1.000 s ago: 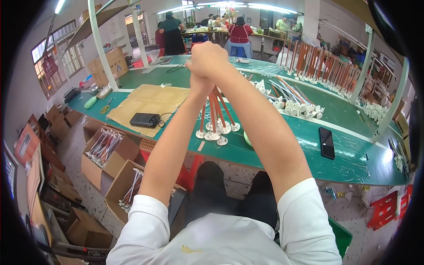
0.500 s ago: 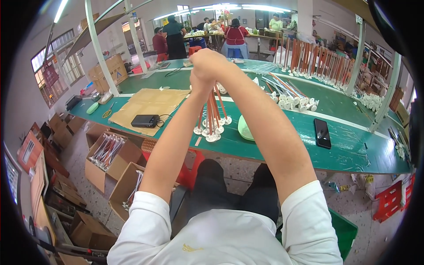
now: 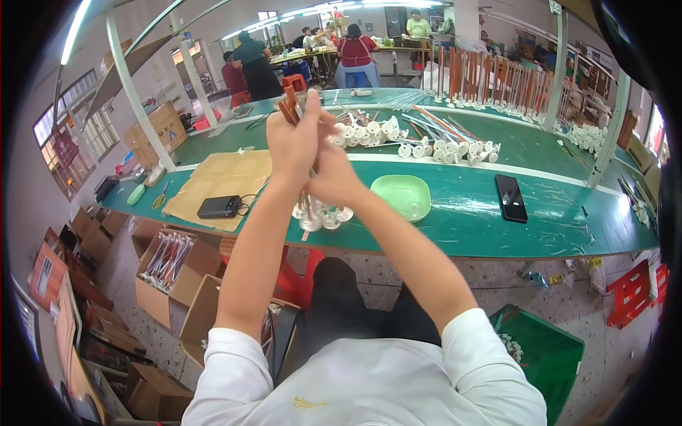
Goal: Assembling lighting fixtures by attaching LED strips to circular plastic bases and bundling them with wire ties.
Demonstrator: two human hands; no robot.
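Observation:
A bundle of brown rods with white round bases [image 3: 321, 219] stands tilted between my hands, bases down near the front edge of the green table [image 3: 455, 231]. My left hand [image 3: 290, 150] is closed round its upper part, and the brown rod ends [image 3: 288, 106] stick out above the fist. Lower down, my right hand [image 3: 335, 174] wraps the same bundle; its fingers are partly hidden behind the left wrist. To the right of the bundle sits a light green bowl [image 3: 401, 195]. Behind it lie more rods with white bases [image 3: 455, 149] in a loose pile.
A black phone [image 3: 511, 199] lies at right. On the left are a cardboard sheet [image 3: 220, 170], a black power bank [image 3: 219, 206] and scissors [image 3: 160, 199]. Rods stand upright in rows [image 3: 490, 78] at the back. Boxes [image 3: 160, 298] and a green crate [image 3: 561, 355] are below.
My right hand has slid down from the top of the bundle to its lower part. The left hand now shows round the upper rods. The whole view has shifted slightly.

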